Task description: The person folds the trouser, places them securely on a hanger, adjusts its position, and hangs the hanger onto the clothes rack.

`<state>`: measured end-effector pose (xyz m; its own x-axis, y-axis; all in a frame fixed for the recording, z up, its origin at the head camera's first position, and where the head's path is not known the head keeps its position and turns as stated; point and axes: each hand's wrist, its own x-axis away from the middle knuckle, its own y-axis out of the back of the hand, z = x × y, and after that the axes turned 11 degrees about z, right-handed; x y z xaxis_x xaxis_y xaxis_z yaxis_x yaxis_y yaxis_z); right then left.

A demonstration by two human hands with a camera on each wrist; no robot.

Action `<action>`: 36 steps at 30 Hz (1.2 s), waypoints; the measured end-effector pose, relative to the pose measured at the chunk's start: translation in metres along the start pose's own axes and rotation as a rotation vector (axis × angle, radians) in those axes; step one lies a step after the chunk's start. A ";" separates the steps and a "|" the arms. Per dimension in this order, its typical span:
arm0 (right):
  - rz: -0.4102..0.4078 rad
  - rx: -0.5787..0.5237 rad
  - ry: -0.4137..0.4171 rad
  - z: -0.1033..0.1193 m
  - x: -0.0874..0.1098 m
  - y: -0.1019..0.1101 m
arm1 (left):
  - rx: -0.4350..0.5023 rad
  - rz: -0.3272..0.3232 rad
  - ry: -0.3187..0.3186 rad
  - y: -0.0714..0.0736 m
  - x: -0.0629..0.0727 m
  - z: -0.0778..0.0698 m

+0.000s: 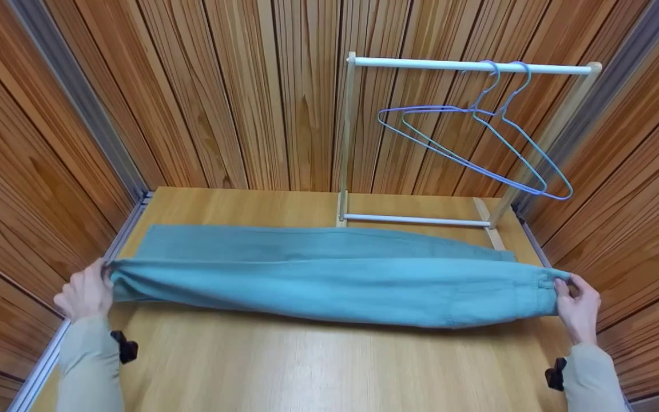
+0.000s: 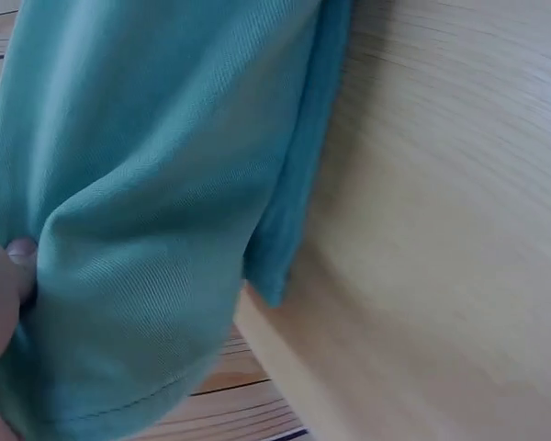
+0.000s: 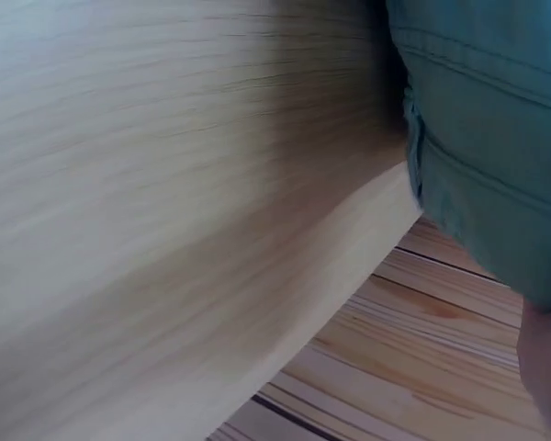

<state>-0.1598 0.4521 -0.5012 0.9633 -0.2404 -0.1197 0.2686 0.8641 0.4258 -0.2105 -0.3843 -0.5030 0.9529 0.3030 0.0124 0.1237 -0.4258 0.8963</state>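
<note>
A pair of teal trousers [image 1: 329, 286] stretches lengthwise across the wooden table, its near layer lifted and its far layer lying flat behind. At the leg hem, my left hand [image 1: 86, 290] pinches the upper edge of the cloth. In the left wrist view the thumb presses into the fabric [image 2: 156, 276] near the stitched hem. On the other end, my right hand [image 1: 579, 303] pinches the waistband corner between thumb and fingers. The right wrist view shows the stitched waistband [image 3: 496, 175] and only a bit of that hand [image 3: 544, 367].
Behind the trousers stands a small garment rack [image 1: 415, 63] with a white rail. Two wire hangers [image 1: 478, 149] hang toward its right side. Wood-grained panels [image 1: 266, 114] enclose the table [image 1: 329, 372] at the back and both sides.
</note>
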 end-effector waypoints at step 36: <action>0.123 0.387 -0.400 -0.035 -0.057 -0.033 | -0.040 0.167 -0.080 -0.059 -0.054 -0.086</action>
<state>-0.2240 0.4531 -0.5398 0.8928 -0.3616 0.2685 0.0624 0.6898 0.7213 -0.2930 -0.3017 -0.5187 0.9784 0.1619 0.1284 -0.0473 -0.4295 0.9018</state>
